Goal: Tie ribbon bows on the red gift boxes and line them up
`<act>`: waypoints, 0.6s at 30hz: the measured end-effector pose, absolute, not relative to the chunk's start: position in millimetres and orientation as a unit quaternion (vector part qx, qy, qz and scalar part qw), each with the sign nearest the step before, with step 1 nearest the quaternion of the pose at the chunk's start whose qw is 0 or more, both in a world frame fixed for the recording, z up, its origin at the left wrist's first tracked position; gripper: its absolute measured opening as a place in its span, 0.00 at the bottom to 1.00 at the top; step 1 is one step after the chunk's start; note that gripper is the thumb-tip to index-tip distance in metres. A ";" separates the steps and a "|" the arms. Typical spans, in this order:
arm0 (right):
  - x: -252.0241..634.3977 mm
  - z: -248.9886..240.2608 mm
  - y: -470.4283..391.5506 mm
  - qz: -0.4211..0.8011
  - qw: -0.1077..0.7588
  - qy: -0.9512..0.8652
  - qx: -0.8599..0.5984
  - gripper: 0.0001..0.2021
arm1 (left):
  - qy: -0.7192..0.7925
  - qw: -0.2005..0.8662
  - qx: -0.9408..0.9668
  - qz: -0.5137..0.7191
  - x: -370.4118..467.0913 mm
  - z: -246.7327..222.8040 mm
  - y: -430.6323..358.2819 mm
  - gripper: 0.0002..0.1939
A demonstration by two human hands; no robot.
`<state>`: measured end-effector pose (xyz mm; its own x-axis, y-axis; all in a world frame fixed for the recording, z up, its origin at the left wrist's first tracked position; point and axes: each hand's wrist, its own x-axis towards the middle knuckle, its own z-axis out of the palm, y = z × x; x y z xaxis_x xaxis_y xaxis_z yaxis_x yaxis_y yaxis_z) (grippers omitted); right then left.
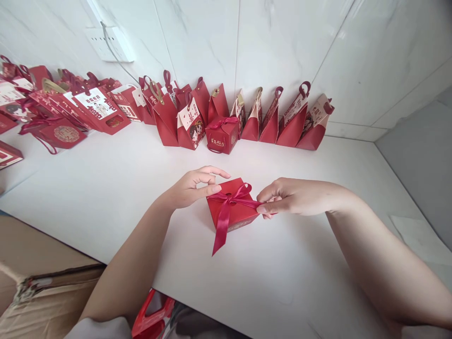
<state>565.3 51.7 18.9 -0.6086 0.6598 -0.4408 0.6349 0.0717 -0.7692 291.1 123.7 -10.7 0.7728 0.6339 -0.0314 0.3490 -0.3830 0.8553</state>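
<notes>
A small red gift box [243, 217] sits on the white table in front of me, with a crimson ribbon [223, 221] tied in a bow on its top. One ribbon tail hangs over the near side and trails down toward the table. My right hand [282, 197] pinches the other tail between thumb and fingers at the box's right edge. At the upper left of the box is my left hand [199, 186], fingers apart, its thumb at the ribbon's left loop and the other fingers over the back edge.
Red gift boxes [269, 123] stand in a row along the tiled wall, a ribboned box [222, 134] among them. More boxes and bags [102, 110] crowd the left. A cardboard box [42, 263] is below the table's left edge, a red bag [151, 318] below its front.
</notes>
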 end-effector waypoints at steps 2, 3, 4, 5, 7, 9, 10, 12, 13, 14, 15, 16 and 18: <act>567.3 19.4 51.6 0.510 0.003 -0.735 -0.446 0.15 | 0.295 0.477 0.813 0.155 291.8 -12.2 123.7 0.22; 568.1 19.7 51.5 0.505 -0.001 -0.737 -0.449 0.15 | 0.288 0.483 0.812 0.154 292.0 -13.1 123.8 0.22; 568.7 19.9 51.3 0.500 -0.005 -0.739 -0.452 0.15 | 0.279 0.489 0.812 0.151 292.1 -13.9 123.8 0.21; 568.9 19.8 51.1 0.497 -0.003 -0.740 -0.454 0.15 | 0.271 0.494 0.813 0.148 292.1 -14.5 123.7 0.19; 567.8 18.6 51.0 0.496 0.020 -0.737 -0.458 0.16 | 0.261 0.501 0.813 0.139 291.8 -15.4 123.8 0.15; 565.3 15.7 51.3 0.502 0.067 -0.732 -0.456 0.17 | 0.258 0.507 0.811 0.137 291.1 -15.9 124.1 0.13; 563.8 13.9 51.6 0.507 0.089 -0.730 -0.449 0.17 | 0.255 0.513 0.808 0.138 290.7 -15.9 124.4 0.12; 561.6 10.5 52.0 0.515 0.113 -0.733 -0.430 0.18 | 0.239 0.530 0.801 0.141 290.0 -15.6 125.1 0.13; 561.0 9.5 52.0 0.515 0.116 -0.737 -0.422 0.19 | 0.230 0.540 0.797 0.141 289.6 -15.3 125.4 0.14; 560.8 9.0 52.0 0.512 0.114 -0.743 -0.416 0.19 | 0.224 0.548 0.793 0.142 289.4 -14.9 125.6 0.16; 560.9 9.2 51.9 0.506 0.111 -0.749 -0.414 0.19 | 0.221 0.554 0.790 0.142 289.3 -14.4 125.6 0.17; 561.2 9.9 51.7 0.498 0.106 -0.754 -0.416 0.18 | 0.223 0.555 0.789 0.142 289.3 -13.8 125.5 0.19; 562.0 12.4 51.3 0.482 0.098 -0.762 -0.422 0.18 | 0.236 0.547 0.790 0.142 289.6 -12.8 125.0 0.20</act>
